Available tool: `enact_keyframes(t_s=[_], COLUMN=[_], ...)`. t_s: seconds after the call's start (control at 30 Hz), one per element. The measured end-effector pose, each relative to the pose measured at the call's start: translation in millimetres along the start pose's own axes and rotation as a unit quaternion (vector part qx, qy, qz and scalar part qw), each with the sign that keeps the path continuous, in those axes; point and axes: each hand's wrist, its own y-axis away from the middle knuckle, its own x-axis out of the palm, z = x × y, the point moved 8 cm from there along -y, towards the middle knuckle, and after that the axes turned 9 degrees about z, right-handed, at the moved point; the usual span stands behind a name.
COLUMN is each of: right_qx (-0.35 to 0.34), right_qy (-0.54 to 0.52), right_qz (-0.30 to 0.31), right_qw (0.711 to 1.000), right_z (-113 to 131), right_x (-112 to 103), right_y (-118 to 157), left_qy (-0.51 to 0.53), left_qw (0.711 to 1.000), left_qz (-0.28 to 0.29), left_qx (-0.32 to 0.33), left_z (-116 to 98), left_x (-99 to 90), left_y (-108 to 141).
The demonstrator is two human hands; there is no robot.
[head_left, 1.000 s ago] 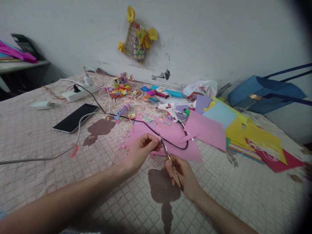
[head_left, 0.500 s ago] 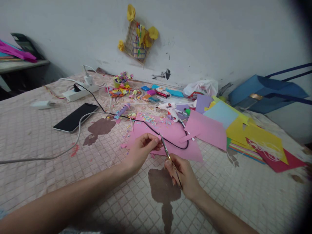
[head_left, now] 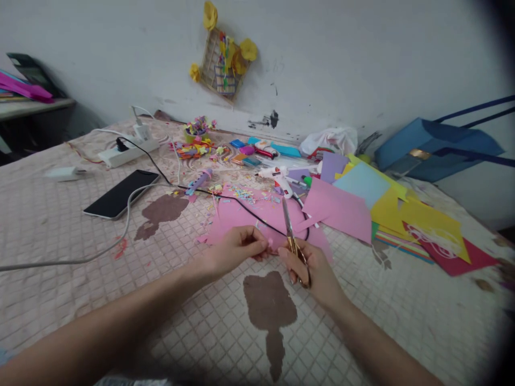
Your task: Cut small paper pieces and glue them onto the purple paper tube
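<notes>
My left hand point(head_left: 245, 245) pinches a small pink paper piece point(head_left: 271, 243) between thumb and fingertips, over the near edge of a pink sheet point(head_left: 241, 217). Gold-handled scissors point(head_left: 294, 244) are in my right hand point(head_left: 311, 266), their blades together and pointing away from me. The two hands are close but apart. Tiny coloured clippings point(head_left: 243, 194) lie on the far part of the pink sheet, and a black cable point(head_left: 251, 212) runs across it.
A white glue gun point(head_left: 280, 179) lies beyond the pink sheet. Coloured papers point(head_left: 341, 206) spread to the right, near a blue bag point(head_left: 422, 150). On the left are a phone point(head_left: 121, 194), a power strip point(head_left: 129, 153) and a white cable point(head_left: 129, 214). A flower-decorated frame hangs on the wall.
The scissors have moved away from the pink piece and turned more upright in my right hand. My left hand has shifted slightly and still pinches the piece. The whole view has shifted a little.
</notes>
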Motion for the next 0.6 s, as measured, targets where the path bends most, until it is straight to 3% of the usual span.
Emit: enact_keyframes(t_s=[0.07,0.27,0.47,0.6], right_qx=[0.005,-0.001,-0.005,-0.006], right_qy=[0.000,0.028,0.039,0.032], right_qz=[0.011,0.040,0.044,0.030], right_qw=[1.000,0.999,0.998,0.999], right_z=[0.9,7.0,5.2,5.7], right_x=[-2.0,2.9,3.6,2.2], right_y=[-1.4,-1.2,-2.9,-2.4], left_qy=[-0.040,-0.169,-0.175,-0.095], left_qw=[0.999,0.984,0.983,0.995], left_qz=[0.036,0.059,0.052,0.029], left_qx=[-0.003,0.003,-0.003,-0.004], left_z=[0.2,5.6,4.8,4.0], left_x=[5.5,10.9,9.0,5.0], left_y=[-0.4,1.0,0.5,-1.2])
